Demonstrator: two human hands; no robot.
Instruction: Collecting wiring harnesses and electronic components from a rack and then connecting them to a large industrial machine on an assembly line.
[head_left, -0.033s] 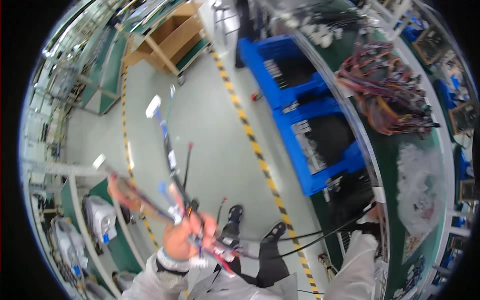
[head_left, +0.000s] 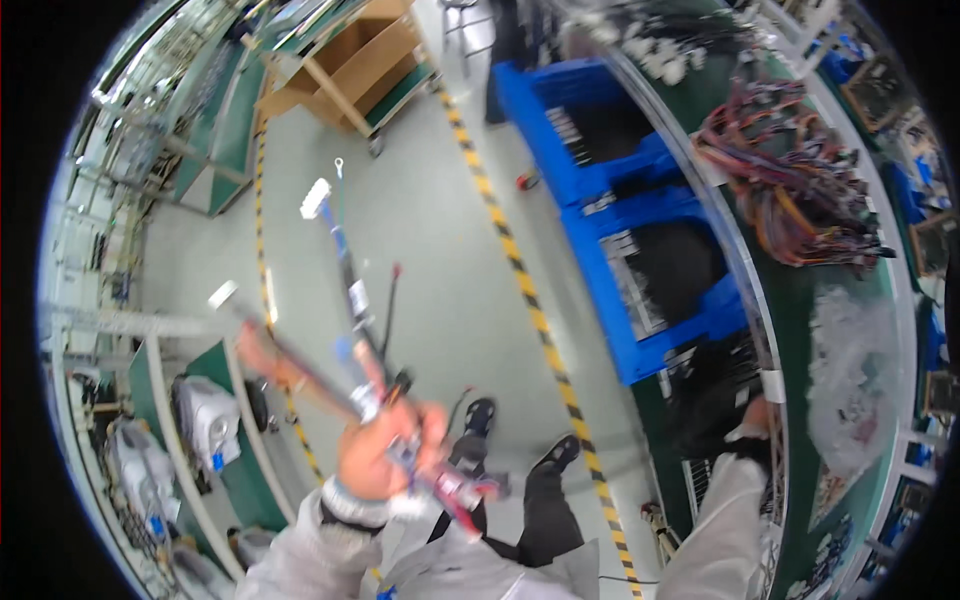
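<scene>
My left hand point(head_left: 383, 455) is closed around a wire harness point(head_left: 359, 300) in front of my body. From the fist its branches fan up and outward. One branch ends in a white connector point(head_left: 316, 199), beside a thin wire with a ring terminal point(head_left: 339, 163). A second branch, blurred, carries a smaller white connector point(head_left: 222, 294). Short red and dark ends hang below the fist. At the bench edge on the right, my right hand point(head_left: 757, 416) is next to a black bundle point(head_left: 708, 395). Its fingers are mostly hidden, so what it touches is unclear.
Blue bins point(head_left: 585, 225) line the bench on the right. On the green bench lie a heap of wire harnesses point(head_left: 795, 190) and a clear plastic bag point(head_left: 850, 390). A cart with a cardboard box point(head_left: 345, 75) stands ahead. Shelves point(head_left: 225, 400) are at the left.
The scene has shifted slightly rightward in the picture. Long black cables stretched between the harness and my right hand no longer show. My left hand keeps its hold on the harness.
</scene>
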